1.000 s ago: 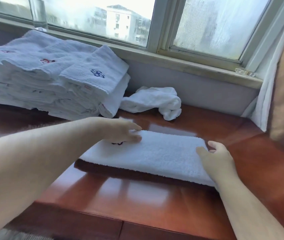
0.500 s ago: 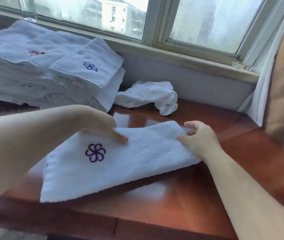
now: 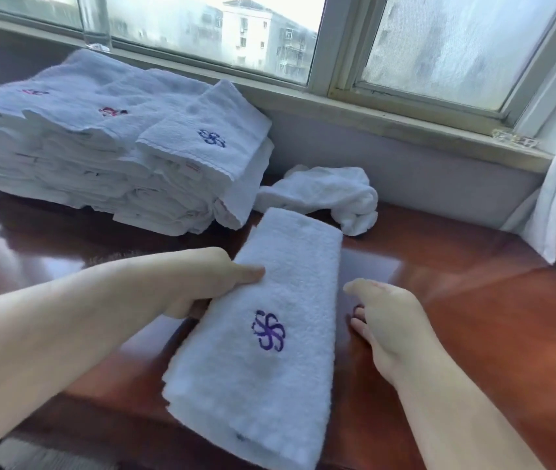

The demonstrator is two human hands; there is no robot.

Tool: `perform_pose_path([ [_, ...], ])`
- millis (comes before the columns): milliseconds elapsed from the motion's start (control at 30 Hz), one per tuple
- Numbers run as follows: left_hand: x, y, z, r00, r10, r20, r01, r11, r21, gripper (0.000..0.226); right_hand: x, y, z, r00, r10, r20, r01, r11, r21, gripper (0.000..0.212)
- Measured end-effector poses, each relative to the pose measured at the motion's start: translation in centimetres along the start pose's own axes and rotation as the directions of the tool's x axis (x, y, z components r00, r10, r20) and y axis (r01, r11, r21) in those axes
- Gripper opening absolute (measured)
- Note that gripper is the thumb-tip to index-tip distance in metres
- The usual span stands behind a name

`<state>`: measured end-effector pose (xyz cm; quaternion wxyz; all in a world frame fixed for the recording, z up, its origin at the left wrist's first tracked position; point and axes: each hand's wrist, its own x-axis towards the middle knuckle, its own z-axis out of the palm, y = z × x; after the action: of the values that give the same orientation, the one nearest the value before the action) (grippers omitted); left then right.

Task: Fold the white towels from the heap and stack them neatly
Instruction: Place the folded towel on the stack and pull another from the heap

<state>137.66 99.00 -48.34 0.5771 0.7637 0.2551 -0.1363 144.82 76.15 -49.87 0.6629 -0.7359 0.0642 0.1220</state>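
crumpled towel (image 3: 324,195), stack (image 3: 100,147) behind held towel (image 3: 280,300)

Found folded towel (image 3: 290,266) lengthwise over table (image 3: 456,300), front centre. Saw left hand (image 3: 209,283) at its left edge, thumb on top; right hand (image 3: 381,310) just right of it, not touching. Noted stack of folded towels (image 3: 100,157) behind-left on table, crumpled towel (image 3: 331,195) just right of stack, behind folded towel, below window sill (image 3: 405,130). Spotted glass (image 3: 95,32) on sill behind stack, curtain (image 3: 554,205) far right
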Motion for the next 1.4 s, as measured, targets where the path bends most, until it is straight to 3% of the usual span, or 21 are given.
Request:
perform_pose_path([
  [100,-0.4,-0.6,0.8,0.993,0.001,0.122,0.004,0.999,-0.040,0.033,-0.6,-0.8,-0.3,0.990,0.108,0.094,-0.125,0.971,0.201,0.015],
  [233,-0.1,0.0,1.6,0.986,0.157,0.055,-0.159,0.987,0.028,0.037,-0.8,-1.8,0.2,0.980,0.131,0.151,-0.157,0.972,0.173,0.024],
  [300,0.1,0.3,2.0,0.979,0.201,0.037,-0.198,0.978,-0.068,0.042,-0.5,-2.3,0.5,0.974,0.151,0.169,-0.177,0.972,0.152,0.022],
  [433,0.9,0.2,1.6,0.989,0.116,0.091,-0.080,0.941,-0.329,0.045,0.3,-3.2,0.9,0.931,0.260,0.255,-0.299,0.945,0.130,0.026],
  [600,1.6,-0.2,0.6,0.975,0.074,0.209,0.026,0.898,-0.439,0.038,1.3,-3.2,2.1,0.878,0.351,0.327,-0.411,0.901,0.138,0.031],
  [667,1.9,-0.3,0.4,0.967,0.060,0.248,0.060,0.891,-0.450,0.033,1.8,-3.4,2.2,0.865,0.365,0.344,-0.431,0.892,0.138,0.024],
  [800,2.4,-0.7,0.1,0.963,0.062,0.261,0.072,0.879,-0.472,0.032,2.5,-3.1,2.3,0.859,0.325,0.395,-0.354,0.935,0.000,0.025],
  [867,2.7,-1.0,0.3,0.967,0.095,0.236,0.039,0.862,-0.506,0.033,2.9,-2.5,2.3,0.894,0.218,0.392,-0.247,0.969,0.025,0.042],
  [967,3.5,-1.4,0.6,0.961,0.196,0.196,-0.069,0.854,-0.515,0.033,3.2,-2.0,2.8,0.947,0.032,0.319,-0.049,0.998,0.044,0.036],
  [1067,4.2,-0.8,0.2,0.956,0.213,0.204,-0.080,0.852,-0.517,0.040,3.5,-1.8,3.2,0.940,0.055,0.338,-0.111,0.983,0.149,0.033],
  [1200,5.3,0.9,-0.1,0.962,0.149,0.231,-0.024,0.882,-0.471,0.050,4.0,-1.7,3.7,0.949,0.120,0.292,-0.159,0.980,0.117,0.032],
  [1300,5.9,1.4,0.4,0.975,0.103,0.195,-0.015,0.914,-0.406,0.048,4.0,-1.6,4.0,0.961,0.097,0.259,-0.131,0.985,0.115,0.027],
  [1400,6.2,0.8,1.1,0.971,0.210,0.112,-0.144,0.893,-0.427,0.034,3.9,-0.8,4.1,0.977,0.008,0.214,-0.029,0.995,0.093,0.017],
])
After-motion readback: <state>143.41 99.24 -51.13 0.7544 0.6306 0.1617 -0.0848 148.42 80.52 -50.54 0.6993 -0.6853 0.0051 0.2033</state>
